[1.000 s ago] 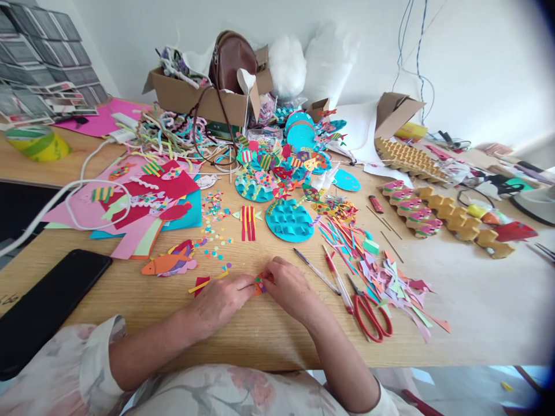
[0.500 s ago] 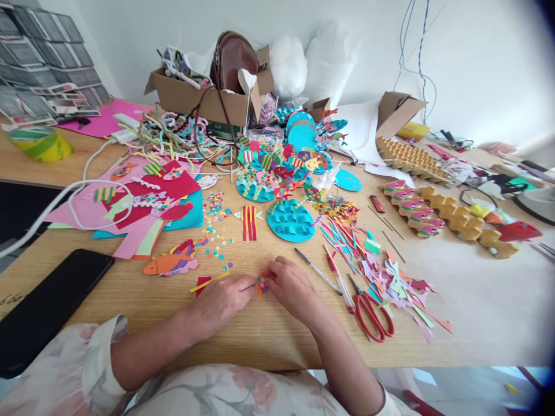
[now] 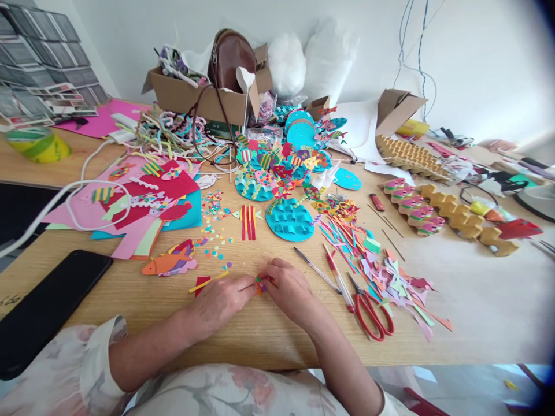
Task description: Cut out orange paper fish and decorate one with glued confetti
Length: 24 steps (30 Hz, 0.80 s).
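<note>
A small orange paper piece [image 3: 260, 283] with coloured dots lies on the wooden table [image 3: 269, 341] between my two hands. My left hand [image 3: 219, 303] pinches its left side with closed fingers. My right hand [image 3: 289, 287] pinches its right side, fingers curled over it. Loose confetti dots [image 3: 213, 242] lie just beyond my hands. A yellow paper strip and a red scrap [image 3: 203, 283] sit left of my left hand.
Red-handled scissors [image 3: 372, 315], two pens [image 3: 333, 276] and a heap of paper scraps [image 3: 390, 280] lie to the right. An orange paper fish [image 3: 167, 264], a black phone [image 3: 43, 309], teal fish discs [image 3: 289, 221] and cardboard boxes [image 3: 203, 101] crowd the left and back.
</note>
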Tool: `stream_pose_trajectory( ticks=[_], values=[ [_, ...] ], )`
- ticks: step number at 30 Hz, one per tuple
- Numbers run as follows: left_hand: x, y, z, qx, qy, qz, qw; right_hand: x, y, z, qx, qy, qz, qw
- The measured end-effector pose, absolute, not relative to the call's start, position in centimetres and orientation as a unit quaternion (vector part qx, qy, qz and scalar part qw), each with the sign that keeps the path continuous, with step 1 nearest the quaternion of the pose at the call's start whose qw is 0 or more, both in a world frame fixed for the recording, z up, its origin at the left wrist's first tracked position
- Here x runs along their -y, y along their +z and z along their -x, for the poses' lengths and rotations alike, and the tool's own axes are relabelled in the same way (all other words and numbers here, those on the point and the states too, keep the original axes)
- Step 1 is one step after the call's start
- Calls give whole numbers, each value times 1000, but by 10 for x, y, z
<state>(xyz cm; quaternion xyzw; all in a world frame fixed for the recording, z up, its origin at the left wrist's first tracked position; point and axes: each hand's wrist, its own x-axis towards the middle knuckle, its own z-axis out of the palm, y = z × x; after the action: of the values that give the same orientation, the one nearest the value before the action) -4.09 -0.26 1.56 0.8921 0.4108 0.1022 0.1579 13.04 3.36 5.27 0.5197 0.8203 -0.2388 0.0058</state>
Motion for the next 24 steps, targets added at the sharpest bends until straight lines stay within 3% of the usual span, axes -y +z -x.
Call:
stream_pose_trajectory(
  ticks=[24],
  values=[
    [3,18,41,-407,87,-898,146,-31,50,-136,-811,-267,-520,-29]
  ],
)
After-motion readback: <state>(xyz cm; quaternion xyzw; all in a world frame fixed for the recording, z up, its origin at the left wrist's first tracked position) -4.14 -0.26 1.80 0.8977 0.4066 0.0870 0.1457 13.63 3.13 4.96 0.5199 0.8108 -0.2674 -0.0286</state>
